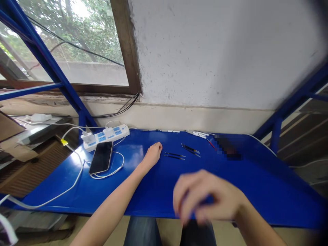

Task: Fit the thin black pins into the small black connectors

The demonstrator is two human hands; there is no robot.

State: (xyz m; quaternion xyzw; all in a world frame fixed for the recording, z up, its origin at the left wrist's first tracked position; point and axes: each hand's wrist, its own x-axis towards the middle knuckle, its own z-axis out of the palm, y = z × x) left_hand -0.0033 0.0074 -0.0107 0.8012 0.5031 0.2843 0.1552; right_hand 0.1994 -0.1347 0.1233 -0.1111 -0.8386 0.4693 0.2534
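My left hand (153, 154) rests on the blue table (159, 191), fingers curled into a loose fist with nothing seen in it, just left of two thin dark rods (174, 156). More thin dark rods (191, 149) lie a little further right. My right hand (205, 198) hovers close to the camera above the table's front edge, blurred by motion, fingers bent downward; whether it holds anything is unclear.
A smartphone (101, 158) with a white cable (112, 171) lies left, beside a white power strip (105, 136). Several small white pieces (201, 134) line the back edge by the wall. A blue frame post (275, 136) stands right; cardboard (10, 136) is left.
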